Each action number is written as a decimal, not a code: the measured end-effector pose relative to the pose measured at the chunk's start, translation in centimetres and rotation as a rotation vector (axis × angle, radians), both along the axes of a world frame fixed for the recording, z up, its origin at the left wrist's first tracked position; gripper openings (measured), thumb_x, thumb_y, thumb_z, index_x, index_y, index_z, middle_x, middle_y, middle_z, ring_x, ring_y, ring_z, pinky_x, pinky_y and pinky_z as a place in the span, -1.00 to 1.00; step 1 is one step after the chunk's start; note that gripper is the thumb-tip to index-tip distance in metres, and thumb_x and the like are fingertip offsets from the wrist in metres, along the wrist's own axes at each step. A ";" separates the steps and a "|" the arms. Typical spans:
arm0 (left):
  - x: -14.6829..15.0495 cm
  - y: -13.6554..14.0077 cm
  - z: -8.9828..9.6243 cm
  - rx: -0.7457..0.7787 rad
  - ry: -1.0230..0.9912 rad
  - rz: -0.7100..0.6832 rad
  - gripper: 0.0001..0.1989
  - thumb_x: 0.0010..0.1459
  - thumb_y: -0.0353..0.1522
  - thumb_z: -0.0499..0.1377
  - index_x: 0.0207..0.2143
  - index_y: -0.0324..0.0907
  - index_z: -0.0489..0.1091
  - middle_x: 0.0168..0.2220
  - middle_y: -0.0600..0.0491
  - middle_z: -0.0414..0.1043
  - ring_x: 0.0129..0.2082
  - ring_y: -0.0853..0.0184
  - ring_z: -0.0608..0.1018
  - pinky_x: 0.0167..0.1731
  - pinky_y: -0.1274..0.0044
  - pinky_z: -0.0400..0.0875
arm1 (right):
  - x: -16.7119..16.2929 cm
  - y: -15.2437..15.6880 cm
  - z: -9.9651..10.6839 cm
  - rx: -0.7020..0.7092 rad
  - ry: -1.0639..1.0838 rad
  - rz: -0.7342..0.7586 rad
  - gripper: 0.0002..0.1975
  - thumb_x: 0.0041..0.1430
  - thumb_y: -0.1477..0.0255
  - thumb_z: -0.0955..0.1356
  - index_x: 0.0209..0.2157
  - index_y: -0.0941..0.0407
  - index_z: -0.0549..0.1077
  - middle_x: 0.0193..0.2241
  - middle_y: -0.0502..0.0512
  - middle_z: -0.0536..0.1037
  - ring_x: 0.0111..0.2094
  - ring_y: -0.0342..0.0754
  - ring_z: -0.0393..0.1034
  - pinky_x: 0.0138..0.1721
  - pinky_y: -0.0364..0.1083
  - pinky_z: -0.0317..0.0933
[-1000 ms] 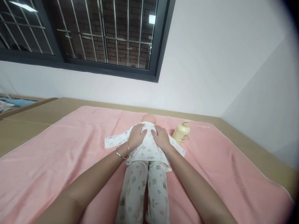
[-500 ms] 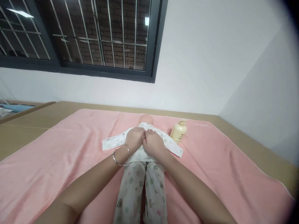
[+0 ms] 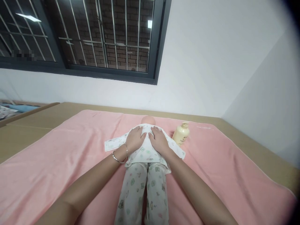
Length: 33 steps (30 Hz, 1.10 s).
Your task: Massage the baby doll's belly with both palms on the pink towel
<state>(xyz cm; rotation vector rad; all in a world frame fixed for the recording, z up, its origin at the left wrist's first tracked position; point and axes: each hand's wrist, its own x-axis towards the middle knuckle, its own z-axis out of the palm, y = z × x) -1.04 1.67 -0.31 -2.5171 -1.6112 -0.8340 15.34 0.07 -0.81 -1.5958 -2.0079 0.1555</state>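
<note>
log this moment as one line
left hand: open, on doll | right hand: open, on doll | yellow bottle: right of doll, on pink cloth

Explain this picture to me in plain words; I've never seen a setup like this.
There is no machine here: a person works with a bare left hand and right hand. The camera is worn on the person's head, looking forward and down along the arms.

A doll in a patterned shirt and trousers lies on a pink cloth. A pale yellow bottle is on the cloth too, near the sleeve at picture right. Behind are a wall and a barred window.

Both hands rest spread on the shirt, thumbs slightly apart; neither appears to grip anything.
</note>
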 end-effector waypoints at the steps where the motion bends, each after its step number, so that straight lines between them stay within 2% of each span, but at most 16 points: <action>1: 0.3 -0.6 0.4 0.009 0.031 0.010 -0.60 0.31 -0.28 -0.04 0.09 -0.30 0.33 0.10 -0.22 0.40 0.14 0.09 0.41 0.16 0.26 0.25 | -0.3 -0.4 0.3 -0.002 -0.023 -0.010 -0.47 0.36 0.29 0.13 0.24 0.28 0.24 0.27 0.34 0.21 0.32 0.13 0.00 0.31 0.14 -0.19; 4: 1.1 -2.4 1.9 0.017 0.079 -0.021 -0.68 0.24 -0.42 -0.02 -0.02 -0.30 0.40 0.00 -0.21 0.45 0.05 0.10 0.47 0.09 0.29 0.31 | -1.4 -2.2 1.9 -0.006 -0.085 0.018 -0.50 0.32 0.40 0.15 0.21 0.31 0.27 0.24 0.37 0.25 0.29 0.18 0.06 0.28 0.13 -0.11; 7: 1.3 -3.4 3.0 -0.004 0.000 -0.105 -0.72 0.23 -0.47 -0.05 -0.15 -0.22 0.44 -0.12 -0.12 0.51 -0.07 0.17 0.52 0.01 0.35 0.37 | -2.1 -3.8 3.5 0.007 -0.076 0.106 -0.54 0.28 0.53 0.12 0.15 0.27 0.35 0.16 0.30 0.37 0.21 0.07 0.20 0.25 0.02 -0.04; 9: 1.1 -3.1 2.9 -0.008 -0.074 -0.143 -0.71 0.25 -0.45 -0.06 -0.12 -0.20 0.43 -0.10 -0.09 0.51 -0.06 0.20 0.52 0.02 0.37 0.37 | -2.2 -4.1 4.0 0.037 -0.030 0.145 -0.55 0.28 0.53 0.11 0.13 0.22 0.37 0.12 0.23 0.42 0.16 0.01 0.26 0.22 -0.04 0.01; 11: 0.8 -2.1 2.1 -0.020 -0.097 -0.142 -0.67 0.26 -0.42 -0.04 0.00 -0.24 0.39 0.03 -0.13 0.46 0.05 0.18 0.47 0.11 0.35 0.31 | -2.0 -3.7 3.7 0.045 0.003 0.144 -0.57 0.32 0.46 0.12 0.14 0.19 0.37 0.13 0.21 0.42 0.17 0.00 0.25 0.22 -0.03 0.01; 14: 0.1 -0.2 0.4 -0.087 -0.076 -0.061 -0.54 0.28 -0.30 -0.02 0.15 -0.34 0.28 0.21 -0.22 0.28 0.23 0.11 0.31 0.24 0.29 0.15 | -1.1 -2.0 2.0 0.015 -0.002 0.081 -0.53 0.37 0.32 0.11 0.17 0.21 0.34 0.23 0.25 0.30 0.27 0.07 0.10 0.26 0.04 -0.07; 16: -0.3 0.8 -0.4 -0.124 -0.083 -0.005 -0.47 0.30 -0.20 -0.03 0.19 -0.36 0.24 0.24 -0.23 0.25 0.26 0.09 0.29 0.26 0.28 0.12 | -0.2 -0.6 0.7 0.014 -0.006 0.029 -0.50 0.38 0.27 0.11 0.21 0.22 0.30 0.26 0.26 0.23 0.30 0.08 0.04 0.28 0.06 -0.12; 18: -0.6 1.4 -0.7 -0.144 -0.092 0.015 -0.43 0.32 -0.14 -0.07 0.20 -0.34 0.24 0.23 -0.21 0.27 0.23 0.10 0.32 0.24 0.30 0.15 | 0.6 0.5 -0.2 0.011 -0.004 -0.023 -0.49 0.39 0.26 0.10 0.21 0.23 0.29 0.25 0.29 0.26 0.29 0.07 0.06 0.29 0.05 -0.14; 23: -0.1 -0.1 0.5 -0.127 0.024 0.084 -0.50 0.35 -0.18 -0.12 0.16 -0.30 0.27 0.18 -0.20 0.33 0.20 0.11 0.35 0.20 0.32 0.18 | 1.0 0.6 0.0 -0.014 -0.085 -0.086 -0.49 0.39 0.28 0.06 0.18 0.24 0.31 0.22 0.33 0.28 0.28 0.13 0.06 0.27 0.12 -0.15; 27: 1.2 -3.4 2.3 -0.119 0.162 0.189 -0.58 0.32 -0.26 -0.08 0.10 -0.29 0.31 0.04 -0.24 0.43 0.02 0.04 0.49 -0.06 0.29 0.39 | -0.5 -1.8 1.6 -0.014 -0.237 -0.050 -0.52 0.36 0.40 0.07 0.15 0.32 0.32 0.17 0.41 0.34 0.22 0.17 0.16 0.26 0.16 -0.19; 30: 1.6 -4.7 3.1 -0.074 0.205 0.108 -0.69 0.24 -0.38 -0.01 -0.05 -0.23 0.42 -0.09 -0.19 0.51 -0.09 0.05 0.53 -0.10 0.29 0.39 | -1.4 -3.9 2.8 -0.022 -0.323 0.026 -0.53 0.32 0.41 0.13 0.16 0.34 0.31 0.16 0.44 0.34 0.20 0.18 0.21 0.28 0.16 -0.26; 33: 1.1 -3.9 2.8 -0.004 0.147 -0.018 -0.71 0.26 -0.40 -0.04 -0.15 -0.19 0.46 -0.14 -0.14 0.53 -0.06 0.10 0.53 0.00 0.32 0.34 | -1.3 -4.2 3.2 -0.016 -0.285 0.109 -0.56 0.33 0.41 0.12 0.13 0.23 0.36 0.14 0.35 0.39 0.20 0.13 0.21 0.28 0.16 -0.24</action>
